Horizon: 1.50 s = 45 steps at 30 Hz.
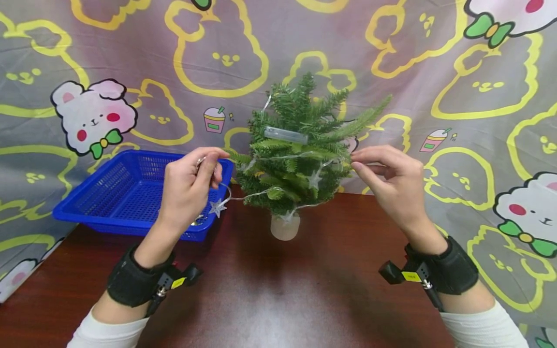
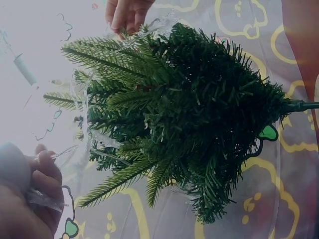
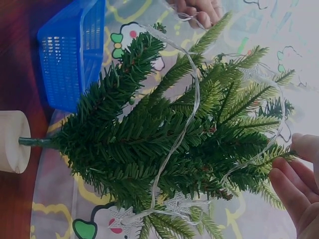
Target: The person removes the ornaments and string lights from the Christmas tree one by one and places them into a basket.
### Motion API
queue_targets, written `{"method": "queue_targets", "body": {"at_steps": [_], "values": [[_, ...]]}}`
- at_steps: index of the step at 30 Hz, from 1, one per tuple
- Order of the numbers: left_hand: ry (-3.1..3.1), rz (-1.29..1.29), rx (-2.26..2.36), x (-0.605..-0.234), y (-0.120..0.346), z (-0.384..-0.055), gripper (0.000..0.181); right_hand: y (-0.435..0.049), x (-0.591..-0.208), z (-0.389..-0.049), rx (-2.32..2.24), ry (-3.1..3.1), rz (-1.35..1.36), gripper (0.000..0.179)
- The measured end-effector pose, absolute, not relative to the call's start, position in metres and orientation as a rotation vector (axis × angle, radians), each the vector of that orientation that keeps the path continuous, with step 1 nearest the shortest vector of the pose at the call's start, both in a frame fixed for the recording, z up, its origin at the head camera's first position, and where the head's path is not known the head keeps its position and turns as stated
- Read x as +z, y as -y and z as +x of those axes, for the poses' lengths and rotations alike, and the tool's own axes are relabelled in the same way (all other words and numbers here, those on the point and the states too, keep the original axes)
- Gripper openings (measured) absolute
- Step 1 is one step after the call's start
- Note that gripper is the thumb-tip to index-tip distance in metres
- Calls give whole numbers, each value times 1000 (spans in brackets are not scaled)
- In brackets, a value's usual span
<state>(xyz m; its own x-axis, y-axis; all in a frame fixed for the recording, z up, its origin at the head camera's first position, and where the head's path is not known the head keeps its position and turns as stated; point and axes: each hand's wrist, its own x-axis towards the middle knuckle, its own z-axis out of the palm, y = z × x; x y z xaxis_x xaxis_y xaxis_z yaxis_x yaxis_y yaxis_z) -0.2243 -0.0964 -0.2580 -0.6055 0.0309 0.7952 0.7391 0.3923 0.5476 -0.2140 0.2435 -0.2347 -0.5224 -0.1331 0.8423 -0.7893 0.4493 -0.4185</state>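
Observation:
A small artificial Christmas tree (image 1: 300, 121) stands upright in a pale round base (image 1: 285, 229). Clear wire with star lights is looped around its branches, and a clear battery box (image 1: 285, 135) lies across the upper front. To the left of the tree my left hand (image 1: 184, 181) grips part of the string lights (image 2: 46, 200) in curled fingers; a clear star (image 1: 217, 208) dangles below it. At the other side, my right hand (image 1: 393, 179) pinches a branch tip (image 3: 285, 155) between thumb and finger.
Behind the left hand, a blue plastic basket (image 1: 82, 212) sits on the dark wooden table (image 1: 348, 270), with a small shiny item near its front right corner. A cartoon-printed cloth (image 1: 304, 29) hangs close behind the tree.

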Motion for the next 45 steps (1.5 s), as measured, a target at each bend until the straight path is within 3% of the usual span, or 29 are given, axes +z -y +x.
{"method": "queue_targets", "body": {"at_steps": [10, 16, 25, 34, 45], "values": [[1981, -791, -1040, -259, 95, -222, 27, -242, -236, -212, 1108, 1938, 774, 15], [2044, -859, -860, -256, 99, -217, 48, -241, -236, -211, 1117, 1933, 781, 16], [2130, -846, -609, -258, 102, -213, 12, -239, -237, -207, 1096, 1942, 781, 14], [2118, -985, -699, -259, 104, -219, 2, -236, -236, -205, 1125, 1922, 828, 16], [2096, -1031, -803, -260, 98, -218, 13, -235, -232, -201, 1106, 1952, 857, 19]]}}
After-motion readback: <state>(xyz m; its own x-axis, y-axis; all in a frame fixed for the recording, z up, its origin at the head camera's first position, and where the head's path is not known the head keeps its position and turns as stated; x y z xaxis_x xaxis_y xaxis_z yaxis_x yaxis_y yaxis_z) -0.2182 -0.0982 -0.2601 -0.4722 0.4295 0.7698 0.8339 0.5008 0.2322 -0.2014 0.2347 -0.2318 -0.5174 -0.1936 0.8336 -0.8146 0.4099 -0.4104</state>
